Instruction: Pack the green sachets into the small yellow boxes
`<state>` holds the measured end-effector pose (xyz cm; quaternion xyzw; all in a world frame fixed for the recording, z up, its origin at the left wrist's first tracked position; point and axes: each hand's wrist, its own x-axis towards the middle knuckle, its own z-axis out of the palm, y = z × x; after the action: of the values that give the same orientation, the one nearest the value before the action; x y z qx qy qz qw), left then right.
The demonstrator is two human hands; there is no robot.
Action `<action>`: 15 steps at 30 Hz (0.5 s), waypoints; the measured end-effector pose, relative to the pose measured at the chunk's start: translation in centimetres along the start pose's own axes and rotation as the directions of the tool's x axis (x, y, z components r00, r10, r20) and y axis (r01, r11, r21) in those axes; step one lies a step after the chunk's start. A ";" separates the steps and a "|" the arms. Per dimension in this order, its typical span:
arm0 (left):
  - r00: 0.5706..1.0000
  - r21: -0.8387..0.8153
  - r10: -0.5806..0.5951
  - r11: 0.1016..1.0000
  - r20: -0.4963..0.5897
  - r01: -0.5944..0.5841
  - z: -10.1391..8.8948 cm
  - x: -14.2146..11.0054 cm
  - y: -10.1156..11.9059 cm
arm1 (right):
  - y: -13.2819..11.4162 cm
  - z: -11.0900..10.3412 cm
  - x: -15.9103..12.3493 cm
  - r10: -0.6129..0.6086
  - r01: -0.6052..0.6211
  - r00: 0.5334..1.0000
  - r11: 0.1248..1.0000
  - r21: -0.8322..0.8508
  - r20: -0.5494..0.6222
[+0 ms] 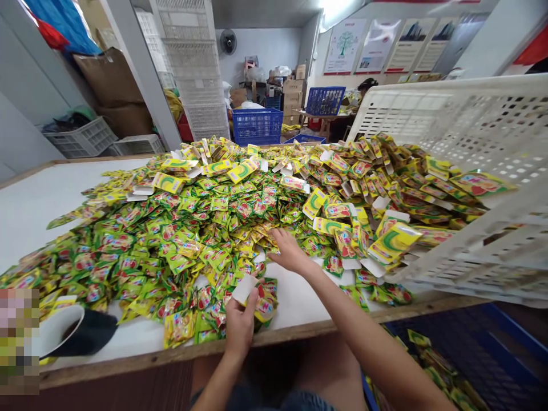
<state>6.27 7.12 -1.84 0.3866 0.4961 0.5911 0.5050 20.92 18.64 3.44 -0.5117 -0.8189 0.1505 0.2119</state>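
Note:
A wide heap of small green-and-yellow sachets (180,228) covers the white table (38,200). My left hand (240,322) is closed around a small open carton (257,299) with sachets showing in it, near the table's front edge. My right hand (289,248) reaches forward and lies palm down on the heap, fingers spread over the sachets. Flat yellow-green cartons (394,240) lie scattered on top of the heap to the right.
A white slotted crate (483,171) lies tipped on its side at the right, spilling cartons. A blue crate (479,354) with sachets sits below the table at the right. Blue baskets (257,125) and stacked white crates (197,74) stand behind. A dark cap (81,334) lies front left.

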 end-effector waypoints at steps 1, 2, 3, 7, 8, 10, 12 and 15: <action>1.000 0.007 -0.002 1.000 -0.008 0.002 0.0 -0.1 0.0 | 0.5 0.5 1.5 0.047 -0.053 0.997 0.994 -0.092 -0.058; 1.000 0.023 -0.004 1.000 -0.012 0.004 0.0 -0.1 -0.1 | 0.9 1.1 2.9 0.068 -0.079 0.994 0.988 -0.132 -0.088; 1.000 0.040 -0.003 0.999 -0.017 0.004 0.1 -0.2 0.0 | 1.2 1.7 4.1 0.082 -0.097 0.991 0.984 -0.152 -0.104; 0.998 0.070 0.022 0.997 -0.064 -0.017 0.0 -0.3 0.0 | 1.5 3.4 6.5 0.116 -0.133 0.982 0.985 -0.111 -0.146; 0.997 0.076 0.030 0.997 -0.074 -0.025 -0.1 -0.3 0.0 | 1.5 3.4 6.6 0.126 -0.141 0.980 0.986 -0.089 -0.154; 0.996 0.085 0.040 0.996 -0.085 -0.033 -0.2 -0.4 0.0 | 1.7 3.2 6.5 0.145 -0.152 0.976 0.988 -0.032 -0.160; 0.996 0.085 0.036 0.996 -0.079 -0.030 -0.2 -0.4 -0.1 | 1.9 2.7 6.0 0.158 -0.154 0.976 0.987 0.040 -0.149; 0.998 0.103 0.041 0.994 -0.054 -0.035 -0.1 -0.3 -0.1 | 2.2 1.7 4.3 0.146 -0.129 0.986 0.977 0.170 -0.087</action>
<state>6.23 6.78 -1.99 0.4046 0.5320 0.5853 0.4591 20.08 23.42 1.74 -0.5549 -0.7549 0.2059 0.2824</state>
